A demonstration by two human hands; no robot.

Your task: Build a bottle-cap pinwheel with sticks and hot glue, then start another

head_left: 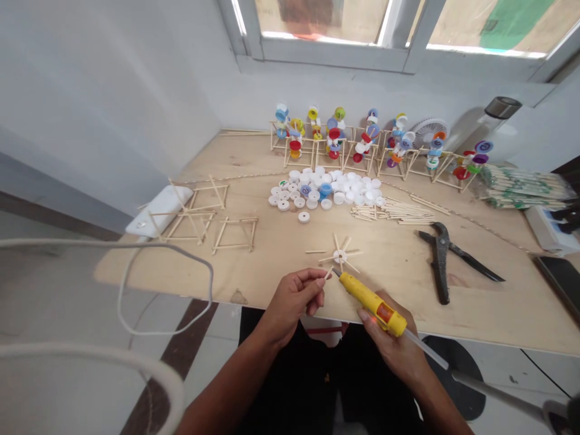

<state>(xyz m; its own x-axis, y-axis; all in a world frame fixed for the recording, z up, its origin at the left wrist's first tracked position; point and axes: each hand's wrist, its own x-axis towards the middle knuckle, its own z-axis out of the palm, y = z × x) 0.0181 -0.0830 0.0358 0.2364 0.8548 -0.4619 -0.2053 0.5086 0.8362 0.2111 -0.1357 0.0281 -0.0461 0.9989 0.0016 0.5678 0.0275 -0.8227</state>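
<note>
The right hand [385,344] clamped a yellow glue gun [369,302] — the left hand [292,299] pinched a wooden stick [328,275], mostly hidden by fingers.

The glue gun [369,300] is glossy yellow plastic; the plywood tabletop [267,266] is smooth, matt wood.

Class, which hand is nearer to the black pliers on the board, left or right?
Right. The right hand sits below and left of the black pliers, apart from them; the left hand is farther left.
</note>
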